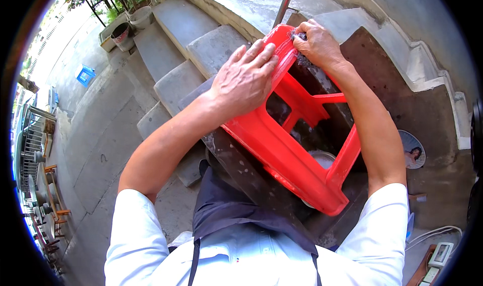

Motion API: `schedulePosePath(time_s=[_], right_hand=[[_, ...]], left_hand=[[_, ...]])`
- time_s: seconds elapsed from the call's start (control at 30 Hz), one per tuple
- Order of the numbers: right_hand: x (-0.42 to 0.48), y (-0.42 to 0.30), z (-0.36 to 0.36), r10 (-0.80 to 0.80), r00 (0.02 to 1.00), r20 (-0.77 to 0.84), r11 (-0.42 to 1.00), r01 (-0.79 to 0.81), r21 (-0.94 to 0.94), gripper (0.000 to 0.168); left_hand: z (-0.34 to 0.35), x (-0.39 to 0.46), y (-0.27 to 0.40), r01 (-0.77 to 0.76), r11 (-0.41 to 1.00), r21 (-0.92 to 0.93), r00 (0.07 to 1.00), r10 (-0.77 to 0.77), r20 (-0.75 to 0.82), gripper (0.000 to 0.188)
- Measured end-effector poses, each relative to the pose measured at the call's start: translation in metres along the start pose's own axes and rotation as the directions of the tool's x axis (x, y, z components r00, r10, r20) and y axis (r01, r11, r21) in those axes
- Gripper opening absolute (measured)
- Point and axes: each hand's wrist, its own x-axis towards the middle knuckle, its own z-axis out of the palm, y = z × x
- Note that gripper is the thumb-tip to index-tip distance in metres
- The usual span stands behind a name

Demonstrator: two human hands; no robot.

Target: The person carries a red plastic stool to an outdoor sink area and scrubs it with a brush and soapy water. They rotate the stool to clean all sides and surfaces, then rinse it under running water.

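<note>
A red plastic stool (286, 146) lies on its side over a dark basin or sink with a stone-like edge (241, 165). My left hand (245, 78) rests nearly flat on the stool near its upper end, fingers extended. In my right hand (319, 44) is a grey metal scouring pad (303, 59), pressed to the stool's top right edge. Whitish suds streak the red plastic by both hands. Beneath the stool, partly hidden, is a round bowl (322, 158) with pale liquid.
Concrete steps (181, 86) rise beyond the basin. A blue plastic stool (85, 74) and plant pots (122, 36) stand at the upper left. To the right are a round picture plate (412, 150), a brush (419, 197) and a power strip with a white cable (439, 255). A metal pole (285, 4) stands ahead.
</note>
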Motion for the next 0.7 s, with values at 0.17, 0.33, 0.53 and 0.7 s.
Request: schedulePosePath(time_s=[0.17, 0.33, 0.53, 0.7], right_hand=[[-0.008, 0.004, 0.001, 0.018, 0.999, -0.045, 1.000, -0.019, -0.006, 0.027], [-0.036, -0.049, 0.006, -0.225, 0.967, 0.116, 0.974, 0.223, 0.033, 0.023], [-0.007, -0.030, -0.019, -0.069, 0.997, 0.032, 0.997, 0.069, -0.027, 0.018], [-0.041, -0.068, -0.005, -0.293, 0.954, 0.063, 0.948, 0.281, 0.151, 0.016]], left_hand=[[-0.024, -0.051, 0.028, 0.012, 0.998, -0.069, 1.000, -0.010, 0.027, 0.042], [-0.014, -0.061, 0.025, 0.209, 0.944, -0.256, 0.966, -0.241, -0.099, 0.051], [-0.006, -0.059, 0.028, 0.282, 0.895, -0.347, 0.930, -0.343, -0.130, 0.058], [-0.003, -0.064, 0.028, 0.292, 0.875, -0.387, 0.912, -0.376, -0.162, 0.059]])
